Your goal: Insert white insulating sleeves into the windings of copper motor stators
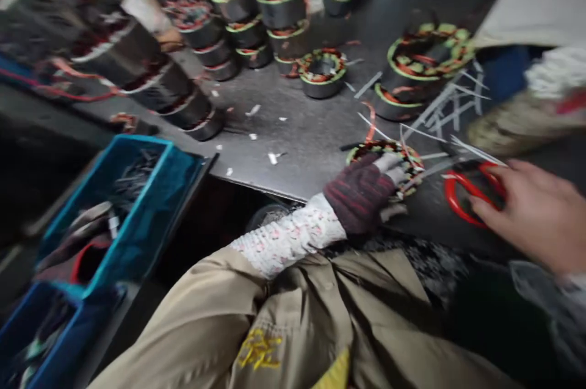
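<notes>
My left hand (pixel 361 193), in a dark maroon glove with pale fingertips showing, is closed on the near rim of a motor stator (pixel 412 163) with copper windings and green insulation. The stator lies on the metal table, with white strips and an orange lead sticking out. To its right, my bare right hand (pixel 540 212) has its thumb and fingers at the red handles of a pair of scissors (pixel 451 193). The scissors' blades cannot be made out. A thin white strip (pixel 478 151) ends close to my right fingertips.
Stacked stators (pixel 284 22) stand at the back, with a leaning stack (pixel 151 77) on the left. Another stack (pixel 403 96) and loose white strips (pixel 439 108) are beyond my hands. Blue bins (pixel 137 218) sit lower left. Other people's sleeves (pixel 556 71) reach in.
</notes>
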The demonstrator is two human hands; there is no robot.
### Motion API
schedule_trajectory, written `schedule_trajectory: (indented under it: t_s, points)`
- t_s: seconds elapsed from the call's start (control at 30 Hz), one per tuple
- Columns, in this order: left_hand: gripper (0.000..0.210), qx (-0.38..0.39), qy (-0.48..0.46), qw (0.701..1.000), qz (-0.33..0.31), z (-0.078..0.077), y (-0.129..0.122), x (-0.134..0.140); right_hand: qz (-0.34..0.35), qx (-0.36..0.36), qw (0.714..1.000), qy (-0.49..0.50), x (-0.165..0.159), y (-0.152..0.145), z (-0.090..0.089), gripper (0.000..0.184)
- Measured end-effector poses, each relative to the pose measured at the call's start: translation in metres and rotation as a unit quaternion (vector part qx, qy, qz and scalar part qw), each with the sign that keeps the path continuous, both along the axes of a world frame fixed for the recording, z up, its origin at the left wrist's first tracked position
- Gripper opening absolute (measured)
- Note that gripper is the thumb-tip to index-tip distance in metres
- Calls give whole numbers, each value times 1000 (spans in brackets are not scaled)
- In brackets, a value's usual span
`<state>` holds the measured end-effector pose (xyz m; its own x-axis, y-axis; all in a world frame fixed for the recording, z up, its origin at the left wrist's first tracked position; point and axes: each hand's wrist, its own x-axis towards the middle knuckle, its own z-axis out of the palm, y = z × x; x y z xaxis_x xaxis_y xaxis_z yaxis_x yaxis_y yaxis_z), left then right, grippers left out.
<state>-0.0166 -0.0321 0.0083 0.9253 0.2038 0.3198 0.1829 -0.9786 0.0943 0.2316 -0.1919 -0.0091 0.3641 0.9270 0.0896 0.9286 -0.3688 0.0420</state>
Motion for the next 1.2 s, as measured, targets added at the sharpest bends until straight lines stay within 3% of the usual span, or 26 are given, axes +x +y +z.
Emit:
schedule_trajectory:
  t_s: [0.07,0.13,0.27,0.33,0.5,0.6,0.7,0.9,1.1,1.2]
  points:
    - [53,7,-4,1000,8,-6,-2,4,-45,-96,994,33,4,-2,10,56]
    - [48,19,16,1000,10,-6,-4,7,-76,-146,985,44,1,6,20,59]
    - [47,36,19,999,-3,-3,2,4,-133,-212,967,43,-8,21,39,66]
    - [46,39,14,999,-25,-3,9,-2,-138,-207,967,64,-13,22,45,67]
    - [50,49,0,995,-88,-5,25,-15,25,-12,994,102,-36,30,45,61]
    - [48,58,-12,994,-94,-6,27,-16,59,-37,997,28,-45,48,43,62]
    - [47,54,-27,994,-96,-8,27,-15,63,-73,995,17,-39,52,44,57]
    - [48,58,-27,993,-96,-10,27,-15,182,-37,983,-9,-21,23,56,55]
    - [49,20,-80,992,-91,-12,26,-17,171,-99,979,-51,-34,12,62,40]
    - [51,-16,-42,996,-71,-11,25,-16,196,-85,977,-21,-45,7,61,48]
